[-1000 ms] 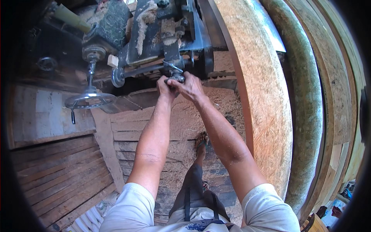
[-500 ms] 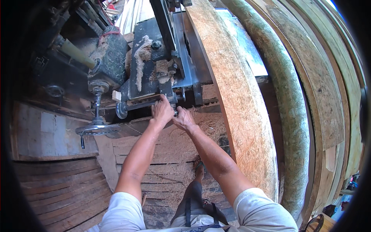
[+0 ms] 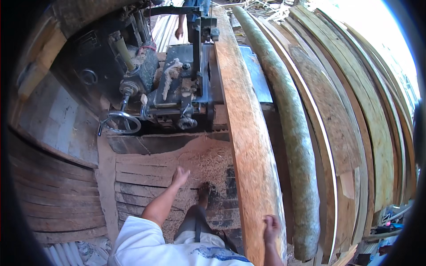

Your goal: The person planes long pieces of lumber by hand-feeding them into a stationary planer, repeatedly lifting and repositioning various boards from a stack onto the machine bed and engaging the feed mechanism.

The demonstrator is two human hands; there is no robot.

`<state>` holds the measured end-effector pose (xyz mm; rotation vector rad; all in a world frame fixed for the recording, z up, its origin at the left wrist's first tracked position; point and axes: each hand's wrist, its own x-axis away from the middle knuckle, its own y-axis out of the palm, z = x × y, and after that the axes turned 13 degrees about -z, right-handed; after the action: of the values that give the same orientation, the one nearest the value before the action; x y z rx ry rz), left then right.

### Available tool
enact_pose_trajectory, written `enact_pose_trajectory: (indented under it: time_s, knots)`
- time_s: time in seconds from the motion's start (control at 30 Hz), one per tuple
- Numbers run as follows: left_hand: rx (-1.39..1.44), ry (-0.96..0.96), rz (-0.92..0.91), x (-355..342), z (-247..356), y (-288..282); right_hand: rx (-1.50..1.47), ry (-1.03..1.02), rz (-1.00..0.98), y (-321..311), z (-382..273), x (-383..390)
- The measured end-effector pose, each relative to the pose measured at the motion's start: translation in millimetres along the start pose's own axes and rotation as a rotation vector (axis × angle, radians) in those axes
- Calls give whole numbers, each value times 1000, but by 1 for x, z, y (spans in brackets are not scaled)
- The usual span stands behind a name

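My left hand (image 3: 179, 177) hangs over the sawdust-strewn floor in front of the machine, its thumb apart from the fingers and nothing seen in it. Over the near end of a long thick plank (image 3: 248, 133) is my right hand (image 3: 271, 229), fingers curled in; whether it touches the wood I cannot tell. The plank runs from the saw machine's metal table (image 3: 256, 73) back toward me. On the machine's front sit a ridged dark knob (image 3: 187, 123) and a shiny handwheel (image 3: 120, 123), both apart from my hands.
A round log (image 3: 295, 133) lies right of the plank, then several stacked boards (image 3: 372, 111). Sawdust (image 3: 208, 153) is heaped before the machine on the slatted floor. Behind the machine, another person's hand (image 3: 179, 33) hangs down. Wooden panels (image 3: 66, 128) stand at left.
Both hands have left the machine's front, where they were together at the knob. The left has drawn back; the right has swung out over the plank. My view has shifted back, showing another person.
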<state>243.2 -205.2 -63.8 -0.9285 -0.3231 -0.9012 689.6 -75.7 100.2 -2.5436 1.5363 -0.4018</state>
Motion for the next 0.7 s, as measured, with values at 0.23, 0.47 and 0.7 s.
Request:
enact_pose_trajectory:
  time_s: [0.23,0.47,0.7]
  knots:
    - [65,-325,-141,267,-190,194,649,916,-84,-300,227,236]
    - [39,8,-304,401,-111,216,-482,524,-430,-279,259,269]
    - [717,-158,-794,535,-51,396,-490,539,-553,-249,253,283]
